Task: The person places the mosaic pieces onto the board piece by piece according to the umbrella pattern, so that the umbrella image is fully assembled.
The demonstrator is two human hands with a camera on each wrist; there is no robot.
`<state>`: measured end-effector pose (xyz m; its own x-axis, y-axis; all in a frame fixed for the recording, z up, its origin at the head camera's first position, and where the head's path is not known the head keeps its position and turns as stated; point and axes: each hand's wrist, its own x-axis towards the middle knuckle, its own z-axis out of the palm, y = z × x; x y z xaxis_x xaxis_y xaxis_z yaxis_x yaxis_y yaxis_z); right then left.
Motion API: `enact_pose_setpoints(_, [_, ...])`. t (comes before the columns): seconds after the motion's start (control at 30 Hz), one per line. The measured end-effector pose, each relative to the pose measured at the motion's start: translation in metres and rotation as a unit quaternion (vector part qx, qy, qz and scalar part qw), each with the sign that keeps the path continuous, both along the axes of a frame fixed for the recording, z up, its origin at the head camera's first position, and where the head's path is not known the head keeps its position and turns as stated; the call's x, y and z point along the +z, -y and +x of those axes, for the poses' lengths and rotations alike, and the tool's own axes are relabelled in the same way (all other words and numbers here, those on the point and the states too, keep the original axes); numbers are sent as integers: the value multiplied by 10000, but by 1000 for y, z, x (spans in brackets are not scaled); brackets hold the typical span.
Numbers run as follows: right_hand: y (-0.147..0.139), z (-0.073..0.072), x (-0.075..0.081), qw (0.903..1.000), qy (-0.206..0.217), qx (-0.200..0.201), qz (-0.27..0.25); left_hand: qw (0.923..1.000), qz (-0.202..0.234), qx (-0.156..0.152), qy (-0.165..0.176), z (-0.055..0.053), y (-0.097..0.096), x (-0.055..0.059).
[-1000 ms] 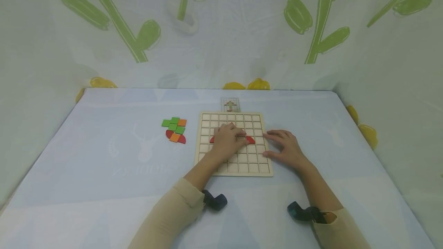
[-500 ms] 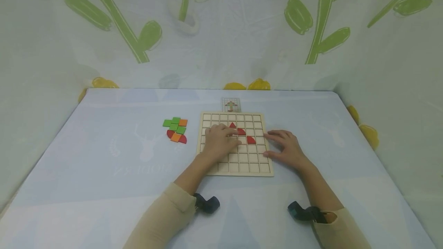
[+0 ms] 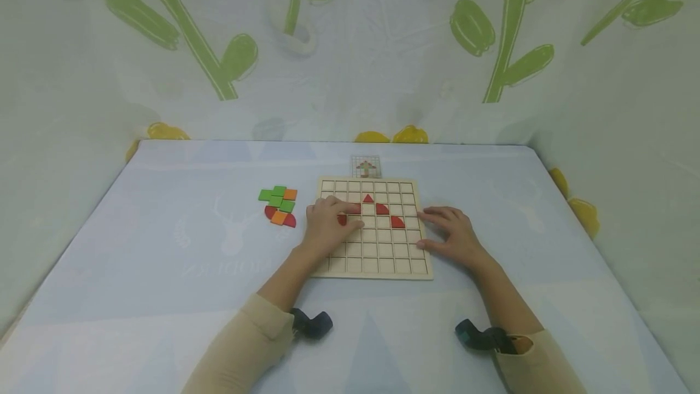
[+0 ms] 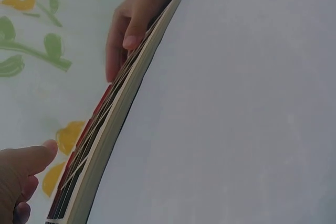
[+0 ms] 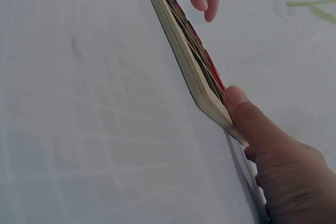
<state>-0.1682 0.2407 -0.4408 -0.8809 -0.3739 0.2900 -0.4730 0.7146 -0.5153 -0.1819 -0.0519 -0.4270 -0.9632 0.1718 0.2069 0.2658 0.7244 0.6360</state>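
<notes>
My left hand (image 3: 326, 225) hovers over the left part of the wooden grid board (image 3: 377, 266), thumb and fingers apart with nothing between them. In the left wrist view, that hand (image 4: 21, 177) stays clear of the board's side. Red pieces sit in the board's cells: a triangle (image 3: 368, 198), quarter circles (image 3: 382, 209) to the right, and two red pieces partly hidden by the left fingers, one a red piece (image 3: 342, 219). My right hand (image 3: 452, 236) rests at the board's right edge, fingers extended; the right wrist view has its thumb (image 5: 236, 97) touching that edge.
Left of the board lie loose green squares (image 3: 276, 201), orange squares (image 3: 277, 217) and red quarter-round pieces (image 3: 290, 221). A small pattern card (image 3: 366, 166) lies behind the board. Each wrist bears a black device (image 3: 314, 324). The white table (image 3: 164, 248) meets a patterned curtain behind.
My left hand has moved left across the board, uncovering the red triangle, the right-hand quarter circle and part of the red pieces on the left. My right hand has kept its place.
</notes>
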Motion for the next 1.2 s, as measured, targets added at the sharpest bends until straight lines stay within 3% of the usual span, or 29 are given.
enact_pose_setpoints(0.47, [0, -1, 1, 9999, -115, 36, 31, 9992, 244, 301, 66, 2, 38, 3])
enact_pose_setpoints(0.87, [0, -1, 1, 10000, 15, -22, 42, 9986, 49, 514, -61, 9, 76, 2])
enact_pose_setpoints(1.2, [-1, -1, 0, 10000, 57, 2, 67, 9952, -304, 804, 468, 15, 99, 2])
